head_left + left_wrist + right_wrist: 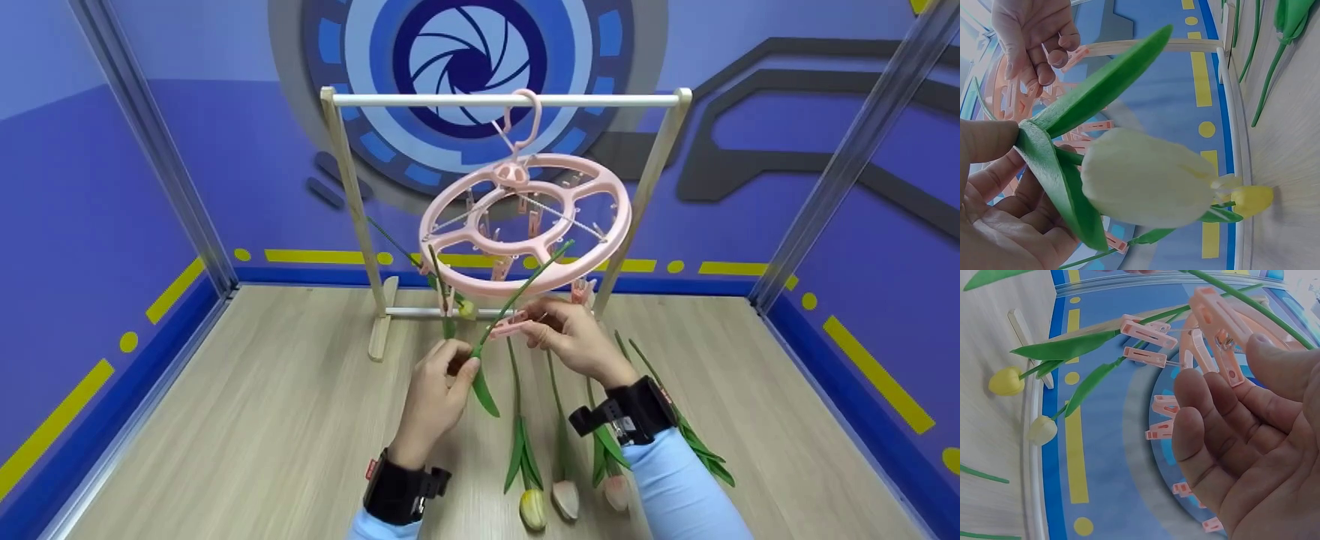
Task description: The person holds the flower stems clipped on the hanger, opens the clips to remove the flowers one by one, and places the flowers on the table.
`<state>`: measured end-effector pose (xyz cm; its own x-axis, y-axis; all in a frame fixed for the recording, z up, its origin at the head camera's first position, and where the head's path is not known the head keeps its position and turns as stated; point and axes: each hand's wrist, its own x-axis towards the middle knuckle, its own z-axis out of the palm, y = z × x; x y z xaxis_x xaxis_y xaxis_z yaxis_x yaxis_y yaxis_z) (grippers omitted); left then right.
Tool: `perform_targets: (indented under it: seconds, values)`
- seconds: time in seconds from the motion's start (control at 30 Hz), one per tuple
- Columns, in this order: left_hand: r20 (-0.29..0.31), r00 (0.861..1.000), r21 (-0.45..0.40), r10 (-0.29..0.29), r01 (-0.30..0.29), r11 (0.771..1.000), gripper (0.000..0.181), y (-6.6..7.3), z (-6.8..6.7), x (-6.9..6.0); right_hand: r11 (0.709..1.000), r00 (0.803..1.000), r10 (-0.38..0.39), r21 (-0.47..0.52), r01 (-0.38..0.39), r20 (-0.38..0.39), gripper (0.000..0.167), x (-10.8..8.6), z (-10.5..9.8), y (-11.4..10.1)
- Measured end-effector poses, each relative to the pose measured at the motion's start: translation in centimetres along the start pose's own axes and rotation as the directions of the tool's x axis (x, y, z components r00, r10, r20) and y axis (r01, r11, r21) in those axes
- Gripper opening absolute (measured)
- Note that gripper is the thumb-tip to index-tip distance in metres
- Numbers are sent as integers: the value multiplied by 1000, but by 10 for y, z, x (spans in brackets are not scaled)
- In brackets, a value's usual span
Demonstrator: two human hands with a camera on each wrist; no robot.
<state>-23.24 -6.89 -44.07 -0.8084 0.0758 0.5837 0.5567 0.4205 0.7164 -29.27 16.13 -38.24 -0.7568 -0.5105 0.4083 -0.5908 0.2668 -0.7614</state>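
My left hand (442,382) pinches a white tulip (1148,177) between thumb and fingers where its leaves meet the stem. The green stem (534,279) slants up to the right, in front of the round pink clip hanger (487,286). My right hand (574,341) pinches a pink clothespin (510,325) of that hanger, beside the stem. Seen from the right wrist, this clothespin's (1213,312) handles lie by the thumb; whether its jaws grip anything I cannot tell. Two other tulips, one yellow (1006,381) and one white (1042,430), hang upside down from clothespins (1144,356).
A wooden rack with a white top bar (600,99) carries the tilted hanger by its hook (536,120). On the table (285,420) lie a yellow tulip (532,510), a white one (565,500), a pink one (616,493) and more green leaves (705,454) by the right forearm.
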Motion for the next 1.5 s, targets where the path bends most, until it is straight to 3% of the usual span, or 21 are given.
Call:
perform_targets:
  seconds: [0.6,1.03,1.23,1.5]
  values:
    - [5,1000,-9,-24,24,1000,8,-1,-1,0,999,999,-33,25,34,-18,28,1,2,2]
    - [9,999,-14,-35,35,999,10,0,-3,-1,1000,999,6,7,-6,-37,31,0,4,3]
    - [6,999,-13,-44,44,999,11,0,-5,-2,999,998,25,45,-22,-61,30,-3,3,6]
    - [19,999,-7,-36,36,999,10,2,-6,-4,994,990,-50,89,61,-129,29,-13,0,11]
